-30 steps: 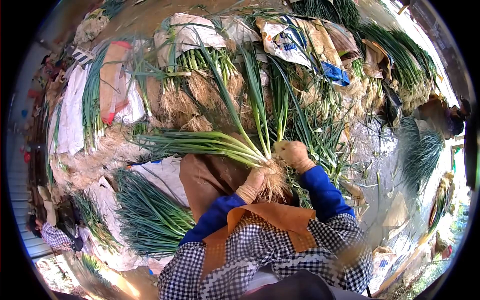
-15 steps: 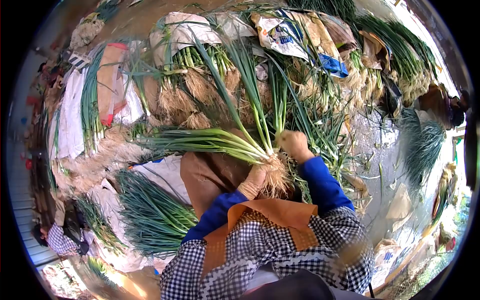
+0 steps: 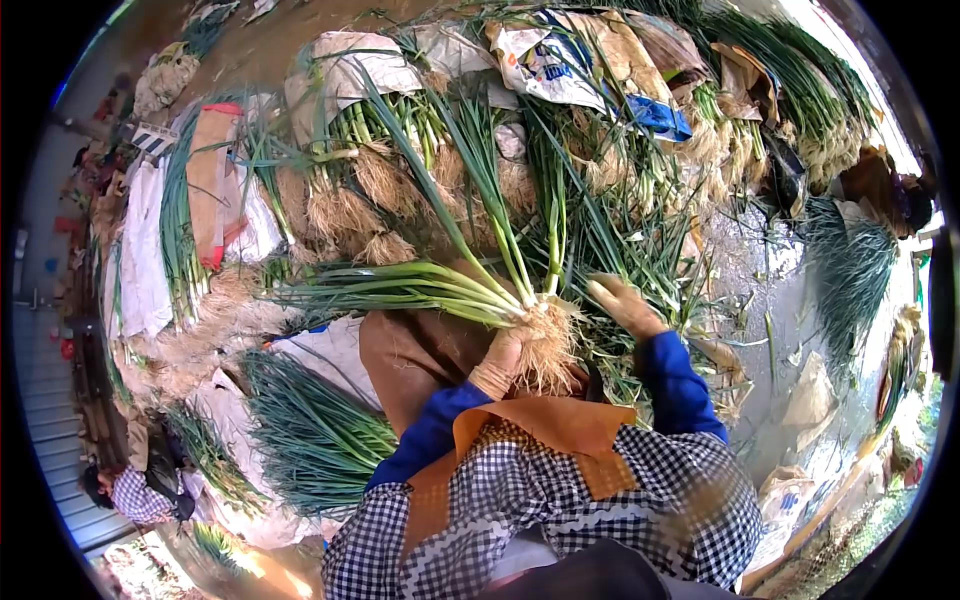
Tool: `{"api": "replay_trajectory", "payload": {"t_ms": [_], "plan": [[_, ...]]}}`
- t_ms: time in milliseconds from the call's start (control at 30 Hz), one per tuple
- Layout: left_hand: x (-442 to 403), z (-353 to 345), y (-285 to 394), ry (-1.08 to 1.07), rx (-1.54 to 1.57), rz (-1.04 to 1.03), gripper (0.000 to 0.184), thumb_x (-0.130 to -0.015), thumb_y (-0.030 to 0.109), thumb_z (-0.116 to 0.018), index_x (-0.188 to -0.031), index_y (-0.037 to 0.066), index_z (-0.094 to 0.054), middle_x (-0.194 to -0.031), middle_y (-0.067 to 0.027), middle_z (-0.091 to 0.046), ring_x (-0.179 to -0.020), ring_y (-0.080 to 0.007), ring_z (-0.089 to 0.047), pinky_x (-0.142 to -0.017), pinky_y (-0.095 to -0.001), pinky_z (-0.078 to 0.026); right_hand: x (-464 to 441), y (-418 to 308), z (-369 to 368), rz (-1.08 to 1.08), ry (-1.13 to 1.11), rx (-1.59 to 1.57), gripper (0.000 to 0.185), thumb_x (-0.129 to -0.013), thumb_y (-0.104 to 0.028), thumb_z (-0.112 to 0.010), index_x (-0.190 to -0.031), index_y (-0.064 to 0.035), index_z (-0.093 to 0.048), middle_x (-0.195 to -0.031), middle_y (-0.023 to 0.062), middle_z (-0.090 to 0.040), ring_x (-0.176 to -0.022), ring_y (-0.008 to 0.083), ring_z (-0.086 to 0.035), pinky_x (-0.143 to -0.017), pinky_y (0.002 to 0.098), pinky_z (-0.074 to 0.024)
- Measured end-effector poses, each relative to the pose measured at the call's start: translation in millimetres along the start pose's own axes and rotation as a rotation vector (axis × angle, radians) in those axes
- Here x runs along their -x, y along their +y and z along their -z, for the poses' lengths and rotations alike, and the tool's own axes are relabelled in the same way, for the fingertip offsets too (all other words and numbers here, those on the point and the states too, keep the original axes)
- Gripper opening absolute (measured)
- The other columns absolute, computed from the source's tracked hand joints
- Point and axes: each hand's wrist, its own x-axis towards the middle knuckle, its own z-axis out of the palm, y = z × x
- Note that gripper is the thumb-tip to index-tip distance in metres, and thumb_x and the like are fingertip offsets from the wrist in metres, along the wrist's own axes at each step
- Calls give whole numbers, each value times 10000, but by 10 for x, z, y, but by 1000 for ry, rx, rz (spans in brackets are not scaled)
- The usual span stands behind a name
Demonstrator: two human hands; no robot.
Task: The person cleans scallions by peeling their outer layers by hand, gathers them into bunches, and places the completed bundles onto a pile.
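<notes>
My left hand (image 3: 498,365) is closed round the root end of a bunch of green onions (image 3: 480,292) in front of my lap. Its pale, stringy roots (image 3: 547,345) hang over my fingers, and the white stems fan out, some leftward and some away from me. My right hand (image 3: 628,307) is just right of the bunch, apart from it, above loose green leaves. Its fingers stretch leftward and look open; the underside of the hand is hidden.
Trimmed onions (image 3: 315,430) lie in a pile at my left. Beyond my knees are rows of rooted onions (image 3: 385,180), partly under sacks (image 3: 350,65). Leaf litter and wet floor (image 3: 750,290) are at right. Another person (image 3: 140,495) is at far left.
My right hand has moved from the stems to the right and away from the bunch, its fingers straightening. My left hand keeps its hold on the green onions, nearly in place.
</notes>
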Motion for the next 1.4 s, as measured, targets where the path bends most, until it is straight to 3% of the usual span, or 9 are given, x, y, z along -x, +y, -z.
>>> {"api": "replay_trajectory", "payload": {"t_ms": [233,433,533,667,733,833,933,1100,1400], "plan": [[-71,256,-9,-28,-80,-6,426,-756,-93,-495,-1177,-29,-482,-1065,-103,-558,-905,-199,-591,-779,-315,-534,-251,-306,-688,300,180,430,380,-893,-393,-465,-776,-64,-615,-584,143,-575,-530,318,-575,-511,401,-458],[10,62,103,-45,195,84,464,-767,-75,-486,-1223,-37,-418,-1092,-159,-549,-969,-266,-588,-848,-384,-524,814,-299,55,135,-747,228,362,-888,-407,-470,-871,-90,-643,-822,165,-625,-774,269,-599,-759,394,-456],[41,110,126,-147,331,5,481,-770,-72,-504,-1239,-33,-401,-1074,-155,-558,-944,-270,-600,-848,-389,-528,745,489,339,-285,-561,962,446,-866,-475,-464,-1010,-95,-647,-972,142,-642,-889,249,-620,-803,347,-463],[20,187,118,-251,382,53,392,-771,-33,-508,-1160,8,-479,-1112,-119,-533,-1069,-263,-532,-951,-408,-456,89,186,-18,-10,37,-245,502,-886,-460,-459,-1153,-41,-528,-1058,116,-608,-944,205,-596,-809,319,-456],[-11,200,98,-216,376,-42,396,-785,-9,-511,-1179,8,-473,-1124,-135,-530,-1099,-278,-501,-978,-439,-416,-327,5,-248,22,-22,-713,482,-900,-457,-446,-1178,-69,-509,-1017,99,-585,-872,167,-574,-771,310,-454],[39,77,176,-241,375,-31,405,-779,-10,-509,-1182,8,-473,-1131,-136,-526,-1105,-283,-492,-990,-453,-398,-728,-45,-513,73,-222,-833,387,-904,-406,-476,-993,-50,-598,-781,16,-584,-677,89,-513,-642,239,-423],[94,28,201,-199,341,-6,472,-732,-77,-510,-1195,-29,-433,-1099,-119,-528,-1041,-249,-543,-924,-383,-467,-646,-144,-640,55,94,-877,365,-894,-389,-507,-843,-42,-610,-707,-9,-567,-628,76,-505,-593,249,-416],[61,40,233,-142,240,109,509,-733,-81,-508,-1228,-19,-408,-1095,-117,-534,-1019,-237,-552,-920,-374,-461,-491,-222,-595,194,582,97,390,-904,-378,-445,-703,-84,-603,-631,144,-576,-592,326,-564,-536,397,-432],[58,-100,172,-206,301,-72,429,-763,-76,-468,-1188,-32,-431,-1030,-117,-557,-968,-234,-574,-888,-369,-488,35,-165,-366,271,640,542,359,-875,-303,-513,-590,-90,-563,-524,111,-546,-471,281,-541,-470,389,-414]]}}
